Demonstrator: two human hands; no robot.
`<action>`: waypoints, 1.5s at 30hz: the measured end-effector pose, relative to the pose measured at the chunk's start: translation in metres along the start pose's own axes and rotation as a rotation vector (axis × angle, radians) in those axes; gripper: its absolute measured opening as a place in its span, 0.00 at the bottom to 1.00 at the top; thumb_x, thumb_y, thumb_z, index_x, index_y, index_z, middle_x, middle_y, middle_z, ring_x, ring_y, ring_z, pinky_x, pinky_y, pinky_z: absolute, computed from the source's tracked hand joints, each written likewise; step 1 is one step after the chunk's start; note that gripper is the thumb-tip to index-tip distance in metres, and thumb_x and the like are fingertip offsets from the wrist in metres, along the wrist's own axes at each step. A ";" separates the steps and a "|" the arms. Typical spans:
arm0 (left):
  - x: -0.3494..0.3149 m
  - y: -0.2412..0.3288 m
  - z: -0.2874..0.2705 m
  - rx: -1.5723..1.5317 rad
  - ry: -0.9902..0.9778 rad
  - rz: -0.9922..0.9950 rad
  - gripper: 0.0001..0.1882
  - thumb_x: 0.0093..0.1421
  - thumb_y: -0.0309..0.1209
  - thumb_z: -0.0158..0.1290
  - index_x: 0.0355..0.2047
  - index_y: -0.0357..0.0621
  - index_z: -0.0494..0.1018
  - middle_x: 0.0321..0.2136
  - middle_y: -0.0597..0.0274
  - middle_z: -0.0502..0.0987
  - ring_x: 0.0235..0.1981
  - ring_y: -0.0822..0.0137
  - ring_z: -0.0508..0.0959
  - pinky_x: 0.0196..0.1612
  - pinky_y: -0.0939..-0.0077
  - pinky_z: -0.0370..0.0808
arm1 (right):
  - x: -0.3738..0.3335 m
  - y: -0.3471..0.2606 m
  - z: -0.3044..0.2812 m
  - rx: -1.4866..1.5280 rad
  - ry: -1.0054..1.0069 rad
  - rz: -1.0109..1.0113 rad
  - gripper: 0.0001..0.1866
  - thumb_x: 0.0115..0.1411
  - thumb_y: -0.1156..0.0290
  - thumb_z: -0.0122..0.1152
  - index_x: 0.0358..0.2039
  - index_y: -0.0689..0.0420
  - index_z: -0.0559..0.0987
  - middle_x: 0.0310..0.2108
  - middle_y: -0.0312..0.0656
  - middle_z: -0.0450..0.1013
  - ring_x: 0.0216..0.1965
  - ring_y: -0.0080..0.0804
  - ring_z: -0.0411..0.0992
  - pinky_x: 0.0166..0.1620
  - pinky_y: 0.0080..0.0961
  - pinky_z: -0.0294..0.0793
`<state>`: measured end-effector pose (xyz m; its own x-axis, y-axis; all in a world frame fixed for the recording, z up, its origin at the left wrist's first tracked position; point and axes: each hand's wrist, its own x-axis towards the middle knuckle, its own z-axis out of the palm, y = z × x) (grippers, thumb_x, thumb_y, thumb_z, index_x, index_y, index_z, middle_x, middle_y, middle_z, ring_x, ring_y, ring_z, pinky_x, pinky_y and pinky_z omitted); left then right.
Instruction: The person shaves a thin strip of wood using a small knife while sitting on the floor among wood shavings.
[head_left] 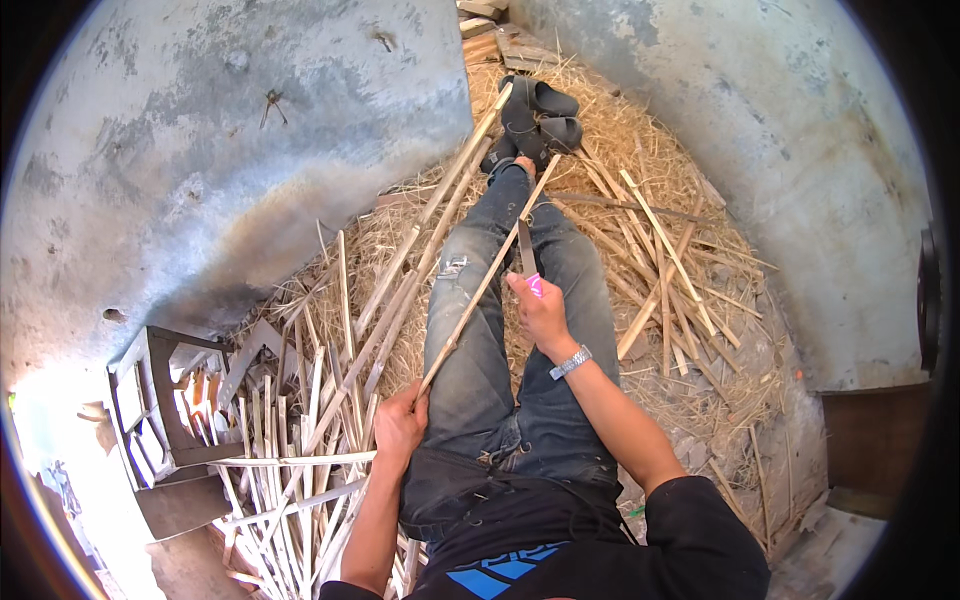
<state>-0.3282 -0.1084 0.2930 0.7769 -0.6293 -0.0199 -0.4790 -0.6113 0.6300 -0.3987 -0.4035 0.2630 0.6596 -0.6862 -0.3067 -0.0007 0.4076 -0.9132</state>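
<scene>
My left hand [401, 428] is closed around the near end of a long, thin wooden strip [466, 318]. The strip slants over my legs, away from me and to the right, its far end by my feet. In my right hand [542, 318] is a knife [527, 248], gripped by its pink handle. Its blade points away from me, with the upper part against or very close to the strip; whether they touch I cannot tell. A metal-banded watch [570, 362] circles my right wrist.
Several split strips [300, 490] are heaped at my left, beside a dark frame-like stand [190, 395]. More strips [665, 265] lie at right on straw-like shavings [625, 130]. Grey walls rise left [330, 90] and right [790, 180]. Dark clogs [555, 100] sit by my feet.
</scene>
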 end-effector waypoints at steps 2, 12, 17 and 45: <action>0.002 0.001 -0.002 0.018 0.001 0.007 0.05 0.66 0.32 0.57 0.39 0.47 0.80 0.26 0.44 0.79 0.29 0.39 0.80 0.31 0.48 0.74 | 0.006 -0.006 0.001 0.022 0.002 0.001 0.15 0.66 0.59 0.71 0.35 0.59 0.85 0.22 0.22 0.69 0.20 0.10 0.60 0.23 0.19 0.58; 0.003 -0.009 0.001 0.039 -0.004 0.043 0.08 0.66 0.32 0.58 0.44 0.48 0.81 0.25 0.43 0.79 0.28 0.39 0.81 0.31 0.49 0.75 | 0.032 0.006 0.011 -0.109 0.029 -0.084 0.16 0.66 0.60 0.71 0.39 0.63 0.87 0.25 0.26 0.74 0.27 0.12 0.66 0.30 0.19 0.65; 0.006 -0.006 0.000 0.016 -0.054 0.016 0.11 0.66 0.32 0.58 0.48 0.49 0.83 0.26 0.41 0.80 0.29 0.39 0.82 0.31 0.51 0.76 | 0.031 0.006 0.004 0.067 -0.128 0.100 0.15 0.70 0.58 0.67 0.42 0.58 0.87 0.17 0.22 0.65 0.17 0.11 0.60 0.20 0.19 0.57; 0.008 -0.024 0.003 -0.321 -0.149 -0.080 0.15 0.68 0.30 0.59 0.51 0.36 0.82 0.30 0.50 0.85 0.30 0.70 0.80 0.36 0.69 0.77 | 0.046 0.016 0.002 0.010 -0.129 -0.048 0.11 0.65 0.71 0.60 0.36 0.62 0.89 0.17 0.24 0.68 0.18 0.13 0.61 0.21 0.21 0.57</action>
<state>-0.3117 -0.1000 0.2751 0.7277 -0.6627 -0.1771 -0.2478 -0.4947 0.8330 -0.3667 -0.4275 0.2349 0.7501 -0.6217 -0.2253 0.0403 0.3831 -0.9228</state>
